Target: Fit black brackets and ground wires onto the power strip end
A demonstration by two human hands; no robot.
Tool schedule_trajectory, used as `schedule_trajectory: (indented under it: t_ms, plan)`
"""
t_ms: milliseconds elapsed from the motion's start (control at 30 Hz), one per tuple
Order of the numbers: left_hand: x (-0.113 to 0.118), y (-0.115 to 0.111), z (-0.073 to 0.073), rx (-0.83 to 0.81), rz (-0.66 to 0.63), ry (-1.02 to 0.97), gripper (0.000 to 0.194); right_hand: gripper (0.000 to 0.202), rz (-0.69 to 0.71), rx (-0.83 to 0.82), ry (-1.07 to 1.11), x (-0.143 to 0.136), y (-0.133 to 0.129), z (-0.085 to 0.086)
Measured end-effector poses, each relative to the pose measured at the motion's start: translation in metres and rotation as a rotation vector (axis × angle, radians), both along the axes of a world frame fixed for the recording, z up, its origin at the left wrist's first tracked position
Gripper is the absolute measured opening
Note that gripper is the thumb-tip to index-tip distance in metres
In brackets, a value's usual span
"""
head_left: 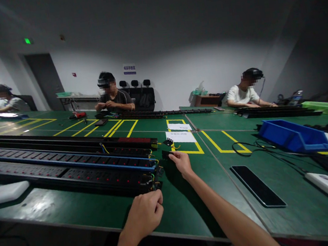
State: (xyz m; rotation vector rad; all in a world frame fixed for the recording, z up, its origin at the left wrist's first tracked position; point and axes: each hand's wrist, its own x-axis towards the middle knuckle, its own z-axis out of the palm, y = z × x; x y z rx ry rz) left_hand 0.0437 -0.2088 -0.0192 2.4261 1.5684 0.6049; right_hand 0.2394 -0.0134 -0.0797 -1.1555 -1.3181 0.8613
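Facing a wide green table (pixel 201 186), with long black socket strips (pixel 99 179) lying side by side at left, a blue bin (pixel 294 135) at right and a dark phone (pixel 258 186) flat at near right. Curling the fingers of the left hand (pixel 146 211) by the nearest strip's end, any grip there impossible to tell. Pinching a small black piece (pixel 166 154) in the right hand (pixel 183 163), farther off, right of the strip ends.

Looked forward and down from head height, close behind the left hand (pixel 147 214) and right hand (pixel 181 163), across the green table (pixel 217 190) towards the far wall (pixel 183 36).
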Motion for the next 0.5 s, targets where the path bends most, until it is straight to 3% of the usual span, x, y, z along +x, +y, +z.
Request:
schedule_trajectory:
  t_ms: [500]
  plan:
    - [0.0025,-0.0052,0.0042,-0.027,0.024,0.021,0.01,0.044,0.027,0.014,-0.202,0.0067,-0.0049,-0.0061]
